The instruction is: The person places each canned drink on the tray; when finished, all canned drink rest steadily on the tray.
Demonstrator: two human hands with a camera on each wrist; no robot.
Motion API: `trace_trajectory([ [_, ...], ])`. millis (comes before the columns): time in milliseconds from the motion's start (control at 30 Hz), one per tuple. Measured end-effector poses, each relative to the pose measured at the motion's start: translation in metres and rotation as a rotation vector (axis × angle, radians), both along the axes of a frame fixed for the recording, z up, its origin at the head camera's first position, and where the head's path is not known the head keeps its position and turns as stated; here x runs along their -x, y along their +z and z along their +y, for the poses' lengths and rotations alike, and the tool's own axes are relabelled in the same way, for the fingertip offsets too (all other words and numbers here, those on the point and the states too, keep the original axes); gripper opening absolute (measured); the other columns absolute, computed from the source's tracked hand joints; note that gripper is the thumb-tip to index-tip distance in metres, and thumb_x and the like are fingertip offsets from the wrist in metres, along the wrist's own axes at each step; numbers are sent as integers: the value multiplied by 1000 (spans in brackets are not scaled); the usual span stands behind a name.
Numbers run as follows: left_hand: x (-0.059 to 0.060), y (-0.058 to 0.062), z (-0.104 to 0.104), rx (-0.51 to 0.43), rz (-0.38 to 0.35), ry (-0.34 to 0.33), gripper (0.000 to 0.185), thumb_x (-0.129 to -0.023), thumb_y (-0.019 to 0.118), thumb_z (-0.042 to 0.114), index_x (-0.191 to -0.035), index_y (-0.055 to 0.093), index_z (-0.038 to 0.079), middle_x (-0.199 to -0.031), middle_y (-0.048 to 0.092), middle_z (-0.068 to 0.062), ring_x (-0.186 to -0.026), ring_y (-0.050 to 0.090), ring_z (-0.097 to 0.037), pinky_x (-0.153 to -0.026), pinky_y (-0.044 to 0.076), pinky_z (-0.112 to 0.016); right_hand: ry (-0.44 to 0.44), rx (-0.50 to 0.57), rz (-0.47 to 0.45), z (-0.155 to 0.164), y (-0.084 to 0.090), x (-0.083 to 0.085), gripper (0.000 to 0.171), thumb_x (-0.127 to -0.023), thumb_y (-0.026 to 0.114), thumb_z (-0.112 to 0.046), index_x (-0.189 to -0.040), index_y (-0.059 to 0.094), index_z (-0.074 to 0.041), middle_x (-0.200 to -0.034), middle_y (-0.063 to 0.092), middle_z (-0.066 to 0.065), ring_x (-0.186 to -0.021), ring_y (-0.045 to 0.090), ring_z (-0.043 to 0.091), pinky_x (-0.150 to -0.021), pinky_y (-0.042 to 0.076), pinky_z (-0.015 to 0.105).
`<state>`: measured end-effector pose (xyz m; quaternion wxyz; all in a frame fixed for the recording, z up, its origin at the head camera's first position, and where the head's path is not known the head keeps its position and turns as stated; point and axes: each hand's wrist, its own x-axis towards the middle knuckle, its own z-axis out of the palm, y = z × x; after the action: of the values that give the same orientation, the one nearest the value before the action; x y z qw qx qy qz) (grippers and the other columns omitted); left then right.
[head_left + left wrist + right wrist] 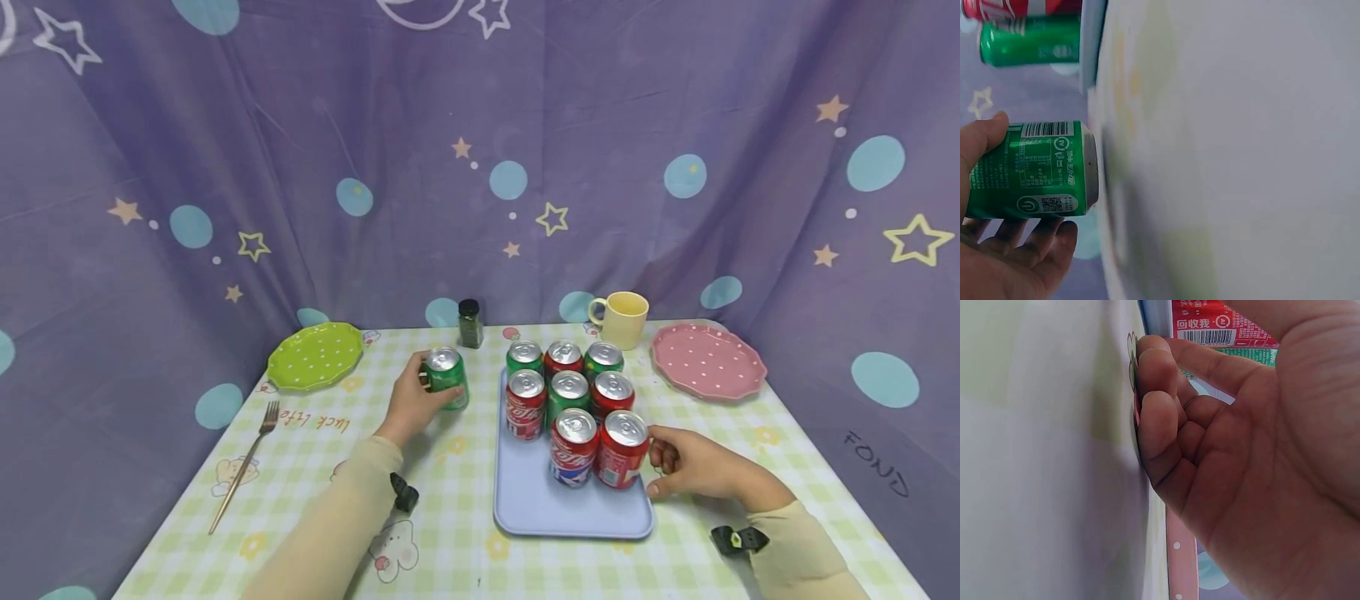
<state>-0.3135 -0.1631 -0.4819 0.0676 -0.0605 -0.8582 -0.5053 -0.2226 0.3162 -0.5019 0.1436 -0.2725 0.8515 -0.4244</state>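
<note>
My left hand (416,400) grips a green soda can (447,379) upright, left of the blue tray (570,518). In the left wrist view the thumb lies over the can's (1041,169) upper side and the fingers curl beneath; its base is close over the tablecloth. Several red and green soda cans stand in rows on the tray, with two red ones, a left can (573,450) and a right can (622,450), at the front. My right hand (701,467) is at the tray's right edge, thumb and index finger near the rim and the front right can, other fingers loosely curled around nothing.
A green dotted plate (315,357) and a fork (243,471) lie at the left. Along the back are a black-capped jar (470,325) and a yellow mug (625,321). The pink dotted plate (708,360) is at the back right. A purple curtain (420,108) hangs behind the table.
</note>
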Motion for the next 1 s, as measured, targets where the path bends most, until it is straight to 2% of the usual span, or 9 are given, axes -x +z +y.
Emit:
trace_trajectory([
  [233, -40, 16, 17, -54, 67, -15, 77, -80, 95, 26, -143, 52, 19, -129, 62, -6, -114, 64, -27, -97, 57, -45, 12, 30, 12, 0, 0, -1, 46, -78, 93, -19, -104, 58, -3, -87, 59, 11, -71, 54, 13, -59, 48, 27],
  [367, -64, 21, 27, -76, 107, -32, 75, -77, 96, 24, -139, 54, 18, -124, 63, -3, -111, 64, -24, -95, 57, -43, 13, 40, 11, 0, 1, -2, 46, -78, 93, -18, -105, 58, -4, -87, 59, 10, -71, 55, 14, -59, 48, 27],
  [567, -94, 22, 43, -76, 143, -135, 74, -76, 97, 21, -139, 57, 16, -124, 66, 3, -111, 64, -18, -94, 57, -41, 1, 19, 16, 0, 0, -1, 47, -77, 94, -20, -104, 58, -4, -87, 59, 8, -71, 55, 15, -59, 48, 27],
  [767, -108, 17, 63, -58, 95, -227, 75, -74, 98, 25, -137, 58, 20, -126, 65, 7, -113, 63, -15, -93, 58, -38, 1, 5, 15, 0, -1, 0, 47, -77, 93, -21, -104, 59, -3, -87, 59, 9, -72, 56, 17, -60, 49, 27],
  [1000, -108, 15, 83, -42, 20, -279, 75, -74, 97, 27, -137, 57, 18, -124, 63, 7, -112, 63, -18, -95, 57, -36, -3, -3, 3, 0, -1, 1, 49, -77, 94, -22, -105, 59, -3, -87, 59, 10, -72, 55, 15, -61, 49, 26],
])
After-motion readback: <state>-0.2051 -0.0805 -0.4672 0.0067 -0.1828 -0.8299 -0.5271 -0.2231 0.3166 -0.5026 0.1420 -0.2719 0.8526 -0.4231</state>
